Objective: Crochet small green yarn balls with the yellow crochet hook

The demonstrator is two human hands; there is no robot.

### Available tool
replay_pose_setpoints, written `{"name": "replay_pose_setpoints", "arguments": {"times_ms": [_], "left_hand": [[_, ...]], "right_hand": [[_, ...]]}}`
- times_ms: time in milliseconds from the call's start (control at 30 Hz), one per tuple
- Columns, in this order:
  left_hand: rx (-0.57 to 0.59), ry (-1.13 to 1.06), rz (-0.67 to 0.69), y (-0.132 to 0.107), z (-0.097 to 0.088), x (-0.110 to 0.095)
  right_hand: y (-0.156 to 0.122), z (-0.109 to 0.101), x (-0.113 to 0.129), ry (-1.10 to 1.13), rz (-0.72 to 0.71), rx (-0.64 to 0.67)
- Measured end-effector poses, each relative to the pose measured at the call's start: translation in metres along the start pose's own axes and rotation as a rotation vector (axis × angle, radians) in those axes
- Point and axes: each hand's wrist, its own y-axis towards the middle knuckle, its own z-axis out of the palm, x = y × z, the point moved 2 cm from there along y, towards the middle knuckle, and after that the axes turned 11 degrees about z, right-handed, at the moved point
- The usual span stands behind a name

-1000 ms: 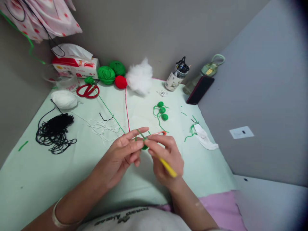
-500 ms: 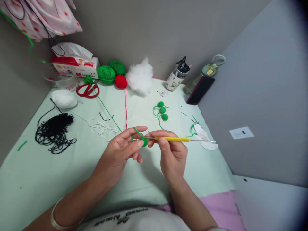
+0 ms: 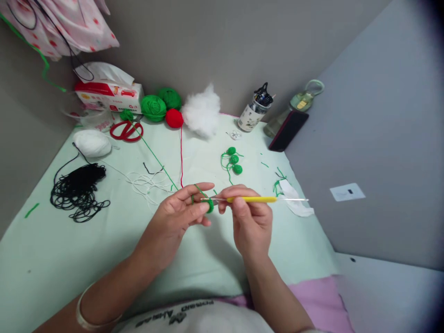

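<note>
My left hand (image 3: 185, 208) pinches a small green crochet piece (image 3: 210, 206) between thumb and fingers, and green yarn (image 3: 152, 152) runs over its raised index finger from a small green ball (image 3: 126, 114) at the back left. In my right hand (image 3: 251, 217) is a yellow-handled crochet hook (image 3: 253, 200), held level. Its thin metal tip lies at the top of the green piece; whether it passes through a stitch I cannot tell. Beyond the hands lie three small green crocheted balls (image 3: 235, 159) with loose yarn tails.
Left are a black yarn heap (image 3: 78, 187), white yarn (image 3: 92, 143), red scissors (image 3: 126, 131) and a tissue pack (image 3: 111, 97). At the back are green yarn balls (image 3: 153, 107), a red ball (image 3: 174, 119), white stuffing (image 3: 203, 111), a pen jar (image 3: 250, 118), a phone (image 3: 288, 131) and a bottle (image 3: 279, 121).
My right hand and the hook have shifted slightly right. The green piece has turned a little in my left hand, and the hook's far end sits slightly higher.
</note>
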Motion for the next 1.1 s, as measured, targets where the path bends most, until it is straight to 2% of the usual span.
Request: {"name": "replay_pose_setpoints", "arguments": {"times_ms": [133,367,500,633,767,867,933,1000,1033,1100], "left_hand": [[0.005,0.057,0.026,-0.001,0.001,0.002],[0.011,0.072,0.025,-0.003,-0.002,-0.002],[0.001,0.081,0.028,-0.004,-0.002,-0.002],[-0.019,0.162,0.089,-0.004,-0.004,0.000],[-0.037,0.224,0.186,-0.004,-0.006,0.003],[-0.040,0.217,0.202,-0.005,-0.005,0.005],[-0.034,0.158,0.149,-0.005,-0.004,0.006],[-0.016,0.055,0.033,-0.004,-0.004,0.006],[-0.010,0.000,-0.032,-0.003,-0.004,0.005],[-0.021,-0.085,-0.119,-0.001,-0.005,0.003]], "right_hand": [[-0.001,0.004,-0.003,-0.029,0.021,0.013],[0.003,0.000,-0.006,0.175,0.169,0.034],[0.003,0.000,-0.002,0.169,0.147,0.049],[-0.005,-0.001,0.002,-0.036,0.005,0.005],[-0.012,0.001,0.006,-0.328,-0.281,0.013],[-0.014,0.004,0.004,-0.512,-0.476,0.038],[-0.016,0.006,0.002,-0.674,-0.577,0.029],[-0.017,0.007,0.000,-0.798,-0.641,-0.002],[-0.016,0.006,0.000,-0.802,-0.637,-0.013],[-0.014,0.004,0.000,-0.661,-0.520,-0.040]]}}
